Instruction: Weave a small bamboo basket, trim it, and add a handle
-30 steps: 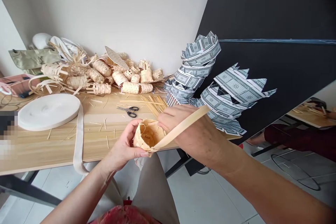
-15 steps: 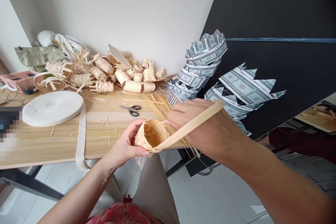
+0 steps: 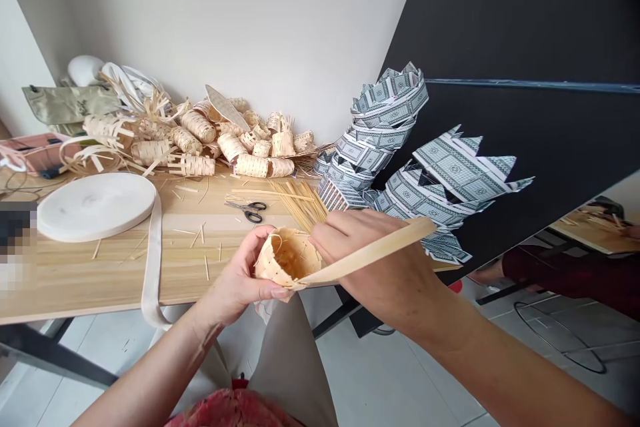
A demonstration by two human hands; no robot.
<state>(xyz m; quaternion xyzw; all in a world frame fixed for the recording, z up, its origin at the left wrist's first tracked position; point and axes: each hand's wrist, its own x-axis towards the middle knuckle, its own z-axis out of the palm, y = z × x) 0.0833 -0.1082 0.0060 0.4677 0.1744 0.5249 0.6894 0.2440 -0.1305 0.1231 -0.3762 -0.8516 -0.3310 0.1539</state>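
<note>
A small woven basket (image 3: 273, 265) of pale wood strips sits tilted in my left hand (image 3: 240, 277), its mouth facing up towards me. The thumb presses the near rim and the fingers wrap the far left side. From the near rim a long flat wood strip (image 3: 370, 255) sticks out to the right, passing in front of my right hand (image 3: 373, 260). That hand is closed, its fingertips at the basket's right rim; what they pinch is hidden. Behind the hands, thin straw-coloured sticks (image 3: 297, 201) lie by black-handled scissors (image 3: 253, 212).
A white roll of tape (image 3: 97, 207) lies on the left, its end hanging over the table edge. Many woven pieces (image 3: 200, 127) are heaped along the wall. Patterned folded-paper stacks (image 3: 370, 140) stand at the right against a black panel (image 3: 500, 33). Wood scraps (image 3: 197, 233) litter the table.
My right hand has moved down and left, so its fingertips now meet the basket's right rim. The long strip slopes less steeply. The basket stays in my left hand.
</note>
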